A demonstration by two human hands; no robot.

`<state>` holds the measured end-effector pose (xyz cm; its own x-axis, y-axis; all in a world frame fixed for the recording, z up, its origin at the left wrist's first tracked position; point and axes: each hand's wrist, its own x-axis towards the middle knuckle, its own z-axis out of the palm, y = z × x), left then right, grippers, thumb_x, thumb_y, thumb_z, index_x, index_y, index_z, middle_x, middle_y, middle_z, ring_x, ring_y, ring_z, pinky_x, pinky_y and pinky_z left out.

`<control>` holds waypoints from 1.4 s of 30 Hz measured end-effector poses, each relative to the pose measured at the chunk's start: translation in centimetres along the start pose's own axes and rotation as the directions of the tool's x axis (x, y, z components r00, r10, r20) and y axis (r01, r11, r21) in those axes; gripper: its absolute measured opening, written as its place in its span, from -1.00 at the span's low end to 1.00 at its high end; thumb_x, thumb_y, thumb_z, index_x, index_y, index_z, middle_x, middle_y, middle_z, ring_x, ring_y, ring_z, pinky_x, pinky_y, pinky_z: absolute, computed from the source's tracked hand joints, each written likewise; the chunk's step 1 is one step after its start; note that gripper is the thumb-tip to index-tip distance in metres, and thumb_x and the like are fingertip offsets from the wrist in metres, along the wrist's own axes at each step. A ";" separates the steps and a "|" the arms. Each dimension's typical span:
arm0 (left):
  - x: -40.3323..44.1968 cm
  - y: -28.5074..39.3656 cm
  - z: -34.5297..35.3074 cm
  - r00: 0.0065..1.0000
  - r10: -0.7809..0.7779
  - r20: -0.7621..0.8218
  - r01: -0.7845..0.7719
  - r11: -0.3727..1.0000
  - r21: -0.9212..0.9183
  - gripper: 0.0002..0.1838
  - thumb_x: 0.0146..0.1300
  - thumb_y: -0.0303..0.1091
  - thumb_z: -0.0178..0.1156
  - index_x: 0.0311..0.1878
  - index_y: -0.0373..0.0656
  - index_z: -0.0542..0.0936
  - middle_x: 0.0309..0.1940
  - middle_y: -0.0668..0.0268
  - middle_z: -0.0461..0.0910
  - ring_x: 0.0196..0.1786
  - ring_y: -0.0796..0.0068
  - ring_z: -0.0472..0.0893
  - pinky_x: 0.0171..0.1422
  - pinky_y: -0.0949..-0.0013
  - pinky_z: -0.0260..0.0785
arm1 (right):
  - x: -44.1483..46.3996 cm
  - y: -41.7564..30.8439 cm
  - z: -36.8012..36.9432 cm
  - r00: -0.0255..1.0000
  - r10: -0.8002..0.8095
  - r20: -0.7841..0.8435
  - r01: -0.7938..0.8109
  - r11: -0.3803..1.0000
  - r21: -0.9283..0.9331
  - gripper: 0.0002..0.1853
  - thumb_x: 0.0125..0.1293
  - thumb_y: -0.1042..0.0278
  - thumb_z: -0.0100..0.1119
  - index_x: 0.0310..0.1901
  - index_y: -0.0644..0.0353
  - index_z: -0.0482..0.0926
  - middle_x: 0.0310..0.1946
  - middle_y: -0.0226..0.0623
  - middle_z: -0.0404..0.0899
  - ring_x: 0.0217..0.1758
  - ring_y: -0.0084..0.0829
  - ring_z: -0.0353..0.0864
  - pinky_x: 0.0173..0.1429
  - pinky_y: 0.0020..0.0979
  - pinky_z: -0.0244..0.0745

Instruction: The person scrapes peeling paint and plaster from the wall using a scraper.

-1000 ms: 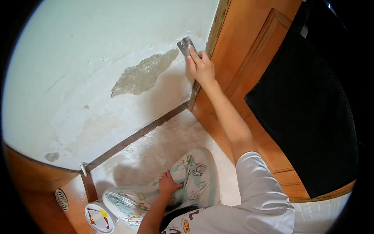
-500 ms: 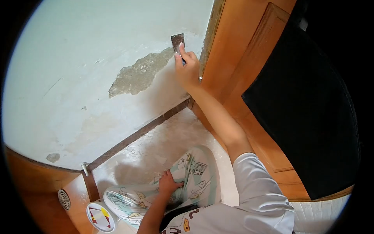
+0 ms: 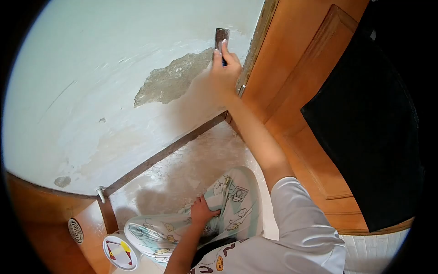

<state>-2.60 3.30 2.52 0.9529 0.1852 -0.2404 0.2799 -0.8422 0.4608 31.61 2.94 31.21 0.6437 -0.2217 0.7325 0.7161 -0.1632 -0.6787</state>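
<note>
A putty knife [image 3: 221, 34] with a worn, dark metal blade is gripped in my right hand [image 3: 226, 68], fingers closed around its handle. The blade lies against the white wall [image 3: 150, 36], just past the upper right tip of a bare grey patch [image 3: 175, 77] where the coating is gone. Part of the handle is hidden by my fingers. My left hand [image 3: 204, 211] rests on my patterned trouser leg [image 3: 237, 201], fingers apart and holding nothing.
To the right stands a wooden door [image 3: 292, 68] with a black cloth [image 3: 365, 128] in front. A brown baseboard [image 3: 169, 153] runs above the dusty floor [image 3: 169, 173]. At lower left are a white bucket [image 3: 112, 260], a round drain [image 3: 75, 230] and a short white pipe [image 3: 101, 194].
The view has shifted a little, so the wall patch and door appear farther right. My right hand with the putty knife has moved slightly right along the wall. My left hand stays on the leg.
</note>
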 end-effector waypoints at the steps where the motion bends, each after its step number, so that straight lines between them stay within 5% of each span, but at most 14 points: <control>1: -0.1 -0.1 0.3 1.000 0.009 -0.016 -0.009 1.000 -0.004 0.00 -0.40 0.18 0.39 0.07 -0.32 0.29 -0.12 0.08 0.44 -0.09 0.12 0.50 -0.06 0.11 0.36 | 0.4 0.4 -0.8 0.997 -0.079 0.019 0.080 0.993 -0.091 -0.65 0.18 0.42 0.14 0.02 0.27 0.50 -0.55 -0.30 0.41 -0.54 -0.57 0.34 -0.43 -0.54 0.26; 5: 0.3 0.4 -0.3 0.999 -0.012 0.035 0.012 1.000 0.013 0.00 -0.38 0.20 0.38 0.08 -0.31 0.29 -0.11 0.07 0.44 -0.08 0.12 0.50 -0.07 0.13 0.36 | 2.2 1.9 -2.6 0.952 -0.269 0.148 0.299 0.921 -0.248 -0.63 0.15 0.40 0.17 0.04 0.20 0.50 -0.57 -0.27 0.36 -0.53 -0.45 0.37 -0.41 -0.41 0.33; 11: 0.3 0.5 0.0 0.999 -0.028 0.026 0.028 1.000 0.014 0.00 -0.38 0.20 0.38 0.09 -0.30 0.28 -0.09 0.06 0.43 -0.08 0.12 0.50 -0.05 0.13 0.37 | 1.4 0.1 -1.3 0.997 0.028 0.067 -0.031 0.999 0.043 -0.62 0.12 0.38 0.19 0.03 0.15 0.52 -0.59 -0.22 0.33 -0.55 -0.37 0.33 -0.40 -0.39 0.30; 12: 0.2 0.5 -0.2 0.999 -0.034 0.030 0.033 0.999 0.013 0.00 -0.38 0.20 0.38 0.09 -0.31 0.28 -0.09 0.06 0.43 -0.08 0.12 0.50 -0.05 0.13 0.37 | 1.3 0.4 -1.0 0.999 -0.021 0.037 0.018 0.998 0.061 -0.61 0.12 0.37 0.18 0.03 0.14 0.52 -0.58 -0.19 0.31 -0.53 -0.33 0.32 -0.39 -0.38 0.29; 17: -0.1 0.5 -0.2 0.999 -0.041 -0.017 0.041 0.999 -0.012 0.00 -0.40 0.20 0.38 0.07 -0.32 0.29 -0.13 0.05 0.44 -0.08 0.13 0.50 -0.03 0.13 0.37 | -0.8 2.2 -6.5 0.977 -0.174 0.126 0.203 0.936 -0.286 -0.63 0.17 0.38 0.13 0.05 0.13 0.51 -0.49 -0.20 0.40 -0.53 -0.35 0.37 -0.34 -0.41 0.35; 19: -0.1 0.6 -0.6 0.997 -0.072 0.039 0.072 0.997 0.007 0.01 -0.40 0.20 0.38 0.08 -0.32 0.28 -0.12 0.05 0.44 -0.08 0.12 0.50 -0.03 0.12 0.36 | -3.7 4.4 -10.5 0.846 -0.136 0.515 0.416 0.772 -0.481 -0.65 0.18 0.31 0.10 0.04 0.00 0.53 -0.46 -0.13 0.44 -0.44 -0.19 0.49 -0.29 -0.28 0.42; 20: 0.1 0.7 -0.7 0.994 -0.091 0.067 0.090 0.996 0.015 0.02 -0.40 0.20 0.39 0.09 -0.32 0.28 -0.12 0.05 0.44 -0.08 0.12 0.50 -0.02 0.12 0.36 | -4.2 5.6 -11.6 0.728 0.067 0.682 0.481 0.659 -0.578 -0.66 0.18 0.25 0.09 0.02 -0.02 0.53 -0.42 -0.10 0.47 -0.36 -0.14 0.52 -0.27 -0.23 0.43; 21: 0.2 0.6 -0.7 0.996 -0.074 0.046 0.074 0.997 0.012 0.02 -0.39 0.20 0.38 0.09 -0.32 0.28 -0.12 0.05 0.44 -0.08 0.12 0.50 -0.03 0.12 0.36 | -4.4 6.3 -12.5 0.572 0.300 0.763 0.566 0.530 -0.632 -0.67 0.19 0.20 0.07 0.00 -0.04 0.54 -0.38 -0.06 0.51 -0.29 -0.09 0.55 -0.24 -0.17 0.45; 24: -0.5 0.5 -0.3 0.999 -0.041 0.027 0.041 0.999 0.015 0.01 -0.38 0.19 0.38 0.10 -0.32 0.27 -0.10 0.06 0.43 -0.08 0.12 0.50 -0.03 0.12 0.36 | -2.0 6.0 -13.9 0.317 0.572 0.756 0.600 0.497 -0.627 -0.66 0.21 0.08 0.03 -0.05 0.04 0.55 -0.29 0.00 0.54 -0.20 -0.08 0.56 -0.21 -0.15 0.45; 27: -0.1 0.5 -0.3 0.999 -0.036 0.008 0.036 0.999 0.023 0.01 -0.37 0.18 0.38 0.10 -0.32 0.27 -0.10 0.06 0.43 -0.08 0.12 0.50 -0.04 0.13 0.36 | 0.5 5.7 -12.6 0.647 0.291 0.704 0.313 0.741 -0.594 -0.66 0.19 0.24 0.06 -0.02 0.17 0.52 -0.33 0.12 0.53 -0.22 -0.05 0.56 -0.19 -0.14 0.43; 29: -0.2 0.4 0.0 0.999 -0.036 -0.005 0.036 0.999 0.030 0.01 -0.37 0.18 0.39 0.10 -0.32 0.27 -0.11 0.06 0.43 -0.08 0.12 0.50 -0.05 0.14 0.36 | 1.7 5.5 -11.4 0.877 0.010 0.480 0.240 0.857 -0.456 -0.65 0.20 0.24 0.05 -0.01 0.18 0.51 -0.35 0.12 0.52 -0.25 -0.03 0.53 -0.15 -0.18 0.41; 36: 0.0 0.6 -0.6 0.998 -0.042 0.038 0.042 0.999 0.007 0.00 -0.37 0.16 0.39 0.10 -0.33 0.27 -0.10 0.04 0.43 -0.09 0.09 0.50 -0.05 0.13 0.37 | 3.8 3.2 -7.2 0.973 -0.115 0.200 0.175 0.932 -0.316 -0.62 0.22 0.28 0.08 0.06 0.19 0.48 -0.48 -0.05 0.46 -0.40 -0.24 0.47 -0.21 -0.37 0.38; 40: -0.3 1.0 -1.3 0.998 -0.044 0.051 0.045 0.999 -0.019 0.00 -0.36 0.13 0.40 0.11 -0.34 0.26 -0.09 0.02 0.42 -0.09 0.06 0.49 -0.05 0.12 0.38 | 3.5 3.9 -5.9 0.985 -0.010 0.171 0.065 0.946 -0.317 -0.62 0.18 0.30 0.10 0.03 0.24 0.50 -0.45 0.00 0.49 -0.35 -0.19 0.48 -0.24 -0.33 0.36; 42: -0.2 0.9 -1.0 0.999 -0.032 0.034 0.032 0.999 -0.010 0.00 -0.37 0.15 0.40 0.10 -0.34 0.27 -0.10 0.01 0.42 -0.08 0.06 0.49 -0.05 0.13 0.38 | 3.5 5.3 -3.5 0.999 -0.015 0.048 0.015 1.000 0.003 -0.62 0.19 0.30 0.11 0.04 0.23 0.50 -0.48 -0.03 0.47 -0.39 -0.24 0.47 -0.27 -0.35 0.34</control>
<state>-2.37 2.98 3.82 0.9389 0.1950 -0.2836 0.3119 -0.8305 0.4615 36.75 -2.10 30.01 0.6449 -0.1727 0.7445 0.7266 -0.1634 -0.6673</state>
